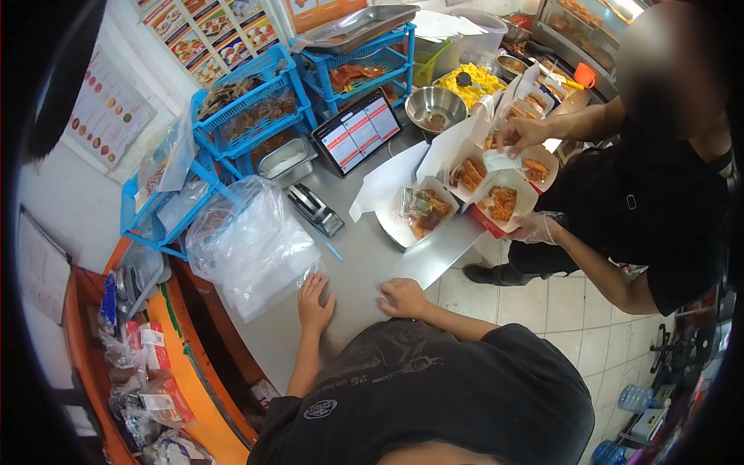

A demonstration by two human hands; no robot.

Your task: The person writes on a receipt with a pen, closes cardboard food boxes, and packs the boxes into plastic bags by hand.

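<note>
My left hand [316, 302] lies flat on the steel table [360, 267], fingers spread, beside a pile of clear plastic bags [260, 244]. To the right, my right hand [401, 297] rests at the table's near edge with its fingers curled in; whatever they may hold is hidden. Beyond my hands are a black tape dispenser [316, 209] and a blue pen [327, 244]. An open white box [418, 221] holds fried food and a wrapped packet. More open boxes of fried chicken [498, 203] stand at the right, where a co-worker's hands touch them.
A tablet [357, 132] stands behind the dispenser, near a metal bowl [435, 110] and a small steel tray [288, 161]. Blue plastic racks [252, 108] line the wall. The co-worker [635, 194] stands at the right; one hand is gloved.
</note>
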